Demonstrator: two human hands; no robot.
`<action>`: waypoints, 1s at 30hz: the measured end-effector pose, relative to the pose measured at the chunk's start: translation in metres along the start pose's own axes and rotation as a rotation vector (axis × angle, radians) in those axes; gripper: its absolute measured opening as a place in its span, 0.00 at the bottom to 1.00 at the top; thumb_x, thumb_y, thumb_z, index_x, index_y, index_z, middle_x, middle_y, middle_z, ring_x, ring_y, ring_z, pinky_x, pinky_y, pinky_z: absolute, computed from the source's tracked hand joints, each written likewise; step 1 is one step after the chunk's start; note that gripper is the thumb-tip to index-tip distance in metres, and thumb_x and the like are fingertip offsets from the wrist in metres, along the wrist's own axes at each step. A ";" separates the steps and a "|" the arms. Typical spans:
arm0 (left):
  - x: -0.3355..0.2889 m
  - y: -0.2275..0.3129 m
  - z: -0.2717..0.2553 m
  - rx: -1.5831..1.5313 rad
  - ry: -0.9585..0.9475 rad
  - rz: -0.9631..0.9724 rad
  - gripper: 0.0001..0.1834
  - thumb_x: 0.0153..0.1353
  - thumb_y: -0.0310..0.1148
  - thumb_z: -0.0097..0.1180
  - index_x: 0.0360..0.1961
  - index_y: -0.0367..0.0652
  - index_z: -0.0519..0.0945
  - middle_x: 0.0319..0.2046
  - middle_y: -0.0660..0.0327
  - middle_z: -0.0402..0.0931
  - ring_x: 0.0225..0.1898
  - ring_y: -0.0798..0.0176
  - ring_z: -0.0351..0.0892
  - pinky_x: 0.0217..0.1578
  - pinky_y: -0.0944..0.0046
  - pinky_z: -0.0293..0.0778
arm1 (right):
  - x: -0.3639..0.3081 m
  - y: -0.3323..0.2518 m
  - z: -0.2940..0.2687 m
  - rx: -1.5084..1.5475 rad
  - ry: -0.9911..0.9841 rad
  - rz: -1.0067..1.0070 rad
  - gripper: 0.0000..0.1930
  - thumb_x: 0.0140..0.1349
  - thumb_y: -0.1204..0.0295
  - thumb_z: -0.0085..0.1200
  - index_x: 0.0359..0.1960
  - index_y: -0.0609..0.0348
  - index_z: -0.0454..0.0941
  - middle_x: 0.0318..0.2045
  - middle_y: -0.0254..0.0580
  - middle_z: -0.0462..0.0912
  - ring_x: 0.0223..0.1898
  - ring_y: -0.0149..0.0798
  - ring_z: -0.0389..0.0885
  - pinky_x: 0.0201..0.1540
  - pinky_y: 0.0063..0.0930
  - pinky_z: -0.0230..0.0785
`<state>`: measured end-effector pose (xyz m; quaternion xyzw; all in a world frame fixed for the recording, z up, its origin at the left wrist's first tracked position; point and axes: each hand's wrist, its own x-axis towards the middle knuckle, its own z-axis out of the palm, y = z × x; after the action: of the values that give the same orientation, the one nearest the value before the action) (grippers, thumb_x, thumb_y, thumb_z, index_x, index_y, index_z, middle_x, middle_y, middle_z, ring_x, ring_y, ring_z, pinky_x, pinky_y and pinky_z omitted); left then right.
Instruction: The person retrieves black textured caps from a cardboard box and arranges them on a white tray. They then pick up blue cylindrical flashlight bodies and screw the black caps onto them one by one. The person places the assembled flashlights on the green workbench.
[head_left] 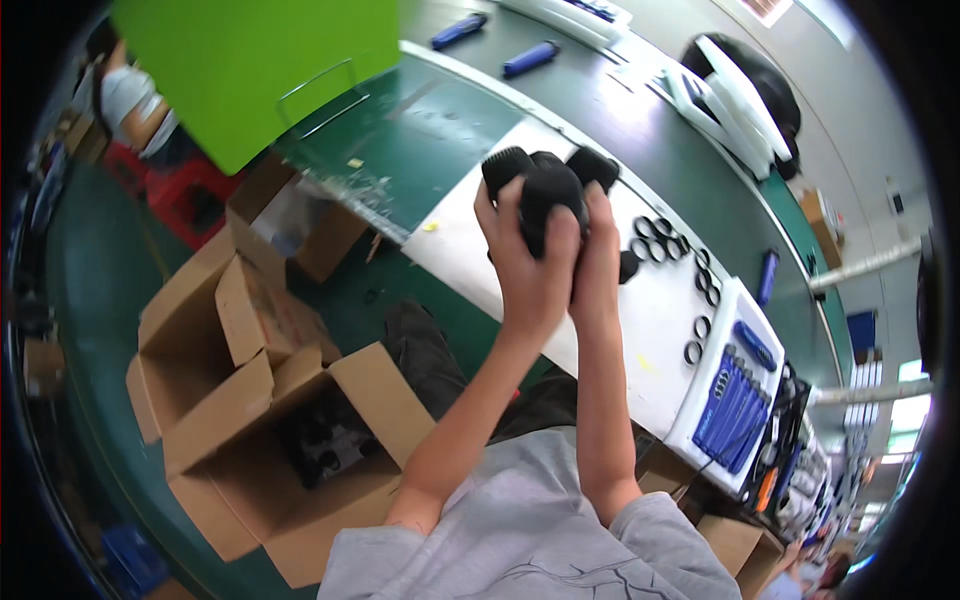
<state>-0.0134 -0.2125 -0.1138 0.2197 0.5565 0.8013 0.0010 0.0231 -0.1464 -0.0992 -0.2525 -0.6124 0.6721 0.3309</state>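
Observation:
Both my hands are closed around a bunch of several black cylindrical parts (551, 192), held up over the white table sheet (470, 235). My left hand (528, 262) grips them from the left, with the thumb across the front. On the other side my right hand (597, 255) presses against the bunch. One part at the upper left has a ridged rim; how the others sit between my palms is hidden. Just right of my hands, black rings (657, 240) lie in a cluster on the sheet, with more rings trailing toward the near right.
A white tray (683, 425) of blue tool-like handles stands at the right. Blue cylindrical pieces (531, 58) rest on the dark green conveyor-like surface (600, 95) beyond. Opened cardboard boxes (215, 500) sit low at my left, one holding black parts. A bright green panel (260, 60) rises at the far left.

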 end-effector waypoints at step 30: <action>0.108 -0.137 0.043 0.595 0.000 -0.076 0.27 0.64 0.48 0.59 0.58 0.41 0.78 0.54 0.44 0.71 0.54 0.49 0.74 0.59 0.54 0.70 | 0.112 0.023 -0.058 -1.164 -0.133 -0.193 0.16 0.54 0.69 0.61 0.41 0.67 0.80 0.44 0.65 0.77 0.40 0.64 0.84 0.47 0.48 0.79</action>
<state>-0.1294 -0.0950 -0.1860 0.1890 0.7749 0.6023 -0.0334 -0.0097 -0.0246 -0.1221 -0.2930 -0.9198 0.2073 0.1584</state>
